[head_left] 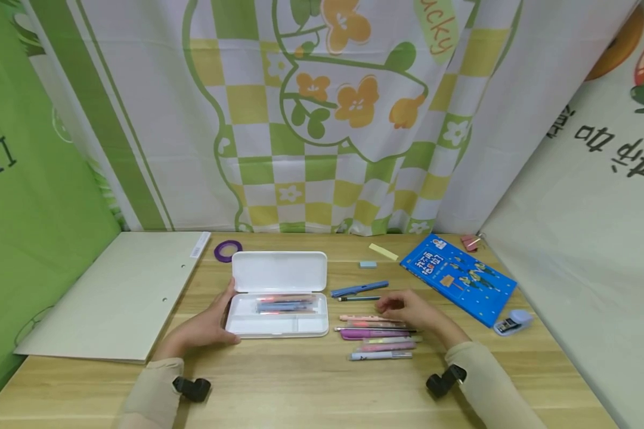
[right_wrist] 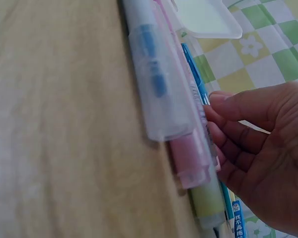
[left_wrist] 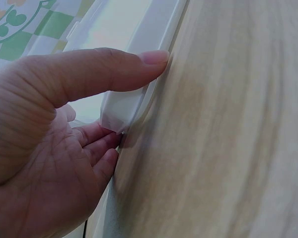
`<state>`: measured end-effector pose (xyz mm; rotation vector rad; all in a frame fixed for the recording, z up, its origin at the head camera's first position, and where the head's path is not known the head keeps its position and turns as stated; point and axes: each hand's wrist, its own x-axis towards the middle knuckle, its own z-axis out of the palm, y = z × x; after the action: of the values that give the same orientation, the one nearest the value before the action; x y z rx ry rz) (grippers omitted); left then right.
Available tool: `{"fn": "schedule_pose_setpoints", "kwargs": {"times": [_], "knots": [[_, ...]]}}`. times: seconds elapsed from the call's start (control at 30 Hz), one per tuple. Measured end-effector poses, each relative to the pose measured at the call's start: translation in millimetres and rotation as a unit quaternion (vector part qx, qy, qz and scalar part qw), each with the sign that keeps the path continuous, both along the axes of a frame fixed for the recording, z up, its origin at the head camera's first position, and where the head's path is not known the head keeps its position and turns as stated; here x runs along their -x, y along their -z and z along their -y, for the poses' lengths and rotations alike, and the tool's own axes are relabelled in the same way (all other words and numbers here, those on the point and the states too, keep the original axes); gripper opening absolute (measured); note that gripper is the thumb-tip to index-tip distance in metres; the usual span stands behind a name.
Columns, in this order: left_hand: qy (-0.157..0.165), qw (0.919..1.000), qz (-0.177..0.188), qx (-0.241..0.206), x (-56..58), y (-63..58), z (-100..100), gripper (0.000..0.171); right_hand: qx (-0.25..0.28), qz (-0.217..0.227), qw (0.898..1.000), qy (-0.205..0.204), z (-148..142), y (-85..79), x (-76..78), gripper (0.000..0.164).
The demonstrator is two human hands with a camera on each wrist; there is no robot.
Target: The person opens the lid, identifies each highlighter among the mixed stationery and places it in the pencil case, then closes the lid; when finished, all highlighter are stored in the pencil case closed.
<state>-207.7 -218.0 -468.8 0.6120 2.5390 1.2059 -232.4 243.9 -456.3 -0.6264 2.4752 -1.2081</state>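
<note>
An open white pencil case (head_left: 280, 271) stands on the table with its lid raised; several pens (head_left: 285, 305) lie in its back compartment. My left hand (head_left: 214, 316) holds the case at its left side, thumb (left_wrist: 154, 58) on the front edge and fingers around the corner. My right hand (head_left: 408, 308) hovers over the right end of a row of loose pens, fingers loosely bent, nothing visible between them. Below it lie a purple pen (head_left: 372, 334) and a white pen (head_left: 381, 356). A dark green pencil (head_left: 359, 298) ends near its fingertips, beside a blue pen (head_left: 359, 289).
Purple tape (head_left: 228, 251) lies behind the case, a large cream folder (head_left: 112, 292) to the left. At the right are a blue book (head_left: 458, 277), a correction tape (head_left: 513, 322) and a pink clip (head_left: 469, 242). A blue eraser (head_left: 368, 264) and yellow strip (head_left: 383, 251) lie at the back.
</note>
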Motion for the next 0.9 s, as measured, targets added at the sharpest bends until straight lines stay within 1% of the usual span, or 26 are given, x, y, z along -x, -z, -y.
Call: {"fn": "schedule_pose_setpoints", "kwargs": {"times": [0.1,0.17,0.33,0.63,0.9], "knots": [[-0.001,1.0,0.001,-0.001,-0.3,0.0,-0.2,0.125,0.0,0.008,1.0,-0.004,-1.8,2.0,-0.3,0.019],[-0.004,1.0,0.004,-0.002,-0.9,-0.1,0.2,0.125,-0.001,0.004,1.0,-0.006,-2.2,3.4,-0.4,0.019],[-0.005,1.0,0.007,0.001,-1.8,-0.4,1.3,0.126,-0.004,-0.019,1.0,-0.019,-1.4,5.4,-0.9,0.019],[-0.002,0.9999,0.007,-0.007,-1.0,0.5,1.2,0.126,-0.019,-0.015,1.0,-0.011,-0.6,5.8,-2.8,0.017],[-0.002,1.0,0.007,0.0,0.0,-0.1,0.5,0.126,-0.023,-0.016,1.0,0.001,-0.1,4.9,-2.9,0.016]]}}
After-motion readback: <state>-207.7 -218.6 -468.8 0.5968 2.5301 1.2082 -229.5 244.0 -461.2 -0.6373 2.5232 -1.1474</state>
